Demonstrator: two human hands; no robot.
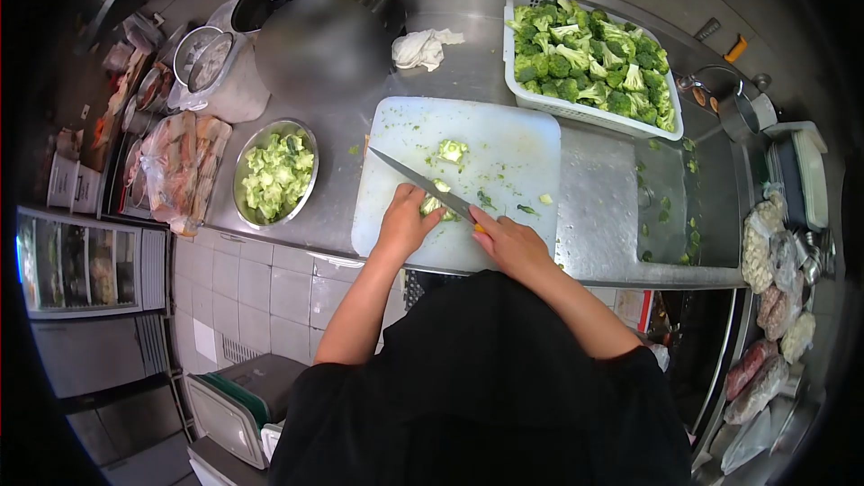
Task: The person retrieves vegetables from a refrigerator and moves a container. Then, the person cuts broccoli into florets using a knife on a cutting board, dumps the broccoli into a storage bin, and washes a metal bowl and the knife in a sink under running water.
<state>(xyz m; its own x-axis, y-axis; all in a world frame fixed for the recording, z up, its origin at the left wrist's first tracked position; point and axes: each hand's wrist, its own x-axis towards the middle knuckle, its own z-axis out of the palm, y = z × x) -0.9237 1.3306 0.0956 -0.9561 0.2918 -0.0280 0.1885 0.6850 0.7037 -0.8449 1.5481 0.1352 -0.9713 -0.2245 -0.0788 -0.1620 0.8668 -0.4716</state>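
Observation:
My right hand [510,243] is closed round the yellow handle of a long kitchen knife [418,182]. Its blade points up and left, over a pale green broccoli stem piece [434,204]. That piece is gripped by the fingers of my left hand [404,220], close beside the blade. Both hands are over a white cutting board [378,162]. Farther up the board lies another cut pale green piece [452,151], with green crumbs and small leaves scattered around. Left of the board, a round metal bowl [313,182] holds pale green chunks.
A white basket [589,108] of broccoli florets stands behind the board, at the right. Beyond it are a sink [666,243] with green scraps and a metal pot [740,115]. A white cloth [423,49] lies at the back. Bagged food [180,162] sits left.

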